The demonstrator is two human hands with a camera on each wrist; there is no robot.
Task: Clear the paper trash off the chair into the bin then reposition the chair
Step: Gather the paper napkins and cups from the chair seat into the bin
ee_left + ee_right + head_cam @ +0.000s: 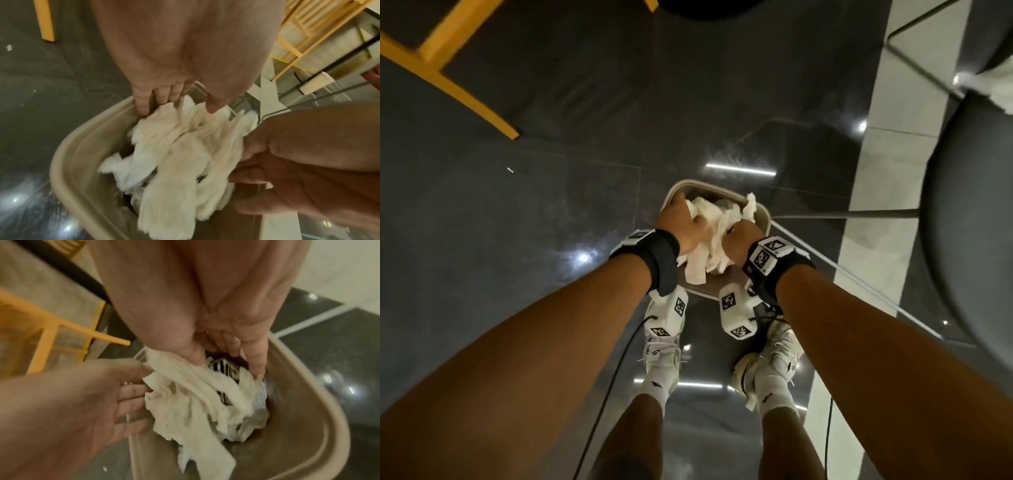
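Both hands are down at a beige bin that stands on the dark shiny floor, just in front of the person's white shoes. Between the hands there is a bundle of crumpled white paper, and it sits in the mouth of the bin, partly above the rim. The left hand is on the left side of the bundle; in the left wrist view its fingers are nearly straight and lie against the paper and the inner wall of the bin, so this hand is loose and only presses the paper. The right hand is on the right side; in the right wrist view its thumb and fingers reach down into the paper, and the thumb seems to pinch one fold of it, but the picture is blurred. Under the paper, inside the bin, something with black and white stripes shows. A grey chair with thin metal legs stands to the right of the bin, and some white paper lies on its seat. At the upper left there are yellow wooden legs of some furniture.
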